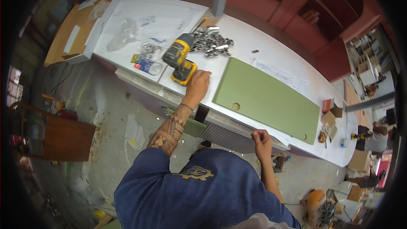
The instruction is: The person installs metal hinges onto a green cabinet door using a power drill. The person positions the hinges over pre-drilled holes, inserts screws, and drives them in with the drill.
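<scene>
At the surface's (245,44) near edge, the right hand (263,143) has curled fingers, their hold unclear. Beyond, the left hand (198,87), nearer the drill (178,51), bends its fingers just right of its battery base (183,74), grip unclear; the drill's long axis slants toward the far edge.

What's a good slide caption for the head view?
Left hand beside a yellow-and-black cordless drill; right hand near a green rectangular panel.
</scene>
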### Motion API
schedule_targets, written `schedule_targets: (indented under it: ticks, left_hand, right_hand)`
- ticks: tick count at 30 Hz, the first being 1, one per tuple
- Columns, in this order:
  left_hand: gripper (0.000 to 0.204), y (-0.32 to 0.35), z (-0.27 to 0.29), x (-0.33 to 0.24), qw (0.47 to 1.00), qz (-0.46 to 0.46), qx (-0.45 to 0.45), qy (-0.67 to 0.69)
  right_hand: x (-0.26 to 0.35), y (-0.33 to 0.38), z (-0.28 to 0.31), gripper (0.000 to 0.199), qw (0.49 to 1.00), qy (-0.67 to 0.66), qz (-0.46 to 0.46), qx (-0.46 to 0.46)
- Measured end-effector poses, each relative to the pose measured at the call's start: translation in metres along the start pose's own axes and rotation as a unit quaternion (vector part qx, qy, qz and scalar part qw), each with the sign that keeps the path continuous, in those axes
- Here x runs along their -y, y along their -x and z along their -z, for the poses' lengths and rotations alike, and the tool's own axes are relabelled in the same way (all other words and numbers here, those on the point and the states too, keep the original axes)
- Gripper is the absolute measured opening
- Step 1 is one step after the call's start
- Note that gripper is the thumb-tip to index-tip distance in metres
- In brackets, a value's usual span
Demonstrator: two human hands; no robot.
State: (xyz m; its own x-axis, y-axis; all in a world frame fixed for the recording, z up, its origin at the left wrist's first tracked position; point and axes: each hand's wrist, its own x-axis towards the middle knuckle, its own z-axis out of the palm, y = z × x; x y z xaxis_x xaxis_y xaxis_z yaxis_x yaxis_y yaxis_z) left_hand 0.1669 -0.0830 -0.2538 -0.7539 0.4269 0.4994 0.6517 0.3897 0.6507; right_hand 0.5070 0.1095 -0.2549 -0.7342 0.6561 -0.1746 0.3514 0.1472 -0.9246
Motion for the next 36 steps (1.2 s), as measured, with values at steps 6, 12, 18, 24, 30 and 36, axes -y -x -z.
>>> schedule_targets:
  ticks: [6,12,18,24,30,36]
  left_hand:
    - [0.016,0.052,0.077,0.017,0.966,0.119,-0.229,0.016]
    - [0.029,-0.034,0.098,0.178,0.964,0.05,-0.195,-0.171]
    - [0.025,-0.084,0.047,0.234,0.93,-0.202,-0.035,-0.304]
    - [0.038,-0.097,0.08,0.268,0.972,-0.077,-0.144,-0.166]
    - [0.032,-0.117,0.13,0.207,0.962,0.165,-0.209,0.06]
    - [0.029,-0.027,0.137,0.134,0.889,0.233,-0.215,0.33]
  right_hand:
    - [-0.019,0.026,0.019,0.025,0.994,0.09,0.026,-0.057]
    - [-0.001,0.033,0.01,0.027,0.993,0.117,0.015,-0.028]
    - [0.01,0.017,-0.009,0.028,0.983,0.147,0.106,0.008]
    - [0.022,0.032,-0.006,0.026,0.978,0.155,0.12,0.069]
    - [0.0,0.042,0.001,0.029,0.982,0.148,0.114,0.034]
    - [0.002,0.034,-0.009,0.027,0.99,0.063,0.112,0.052]
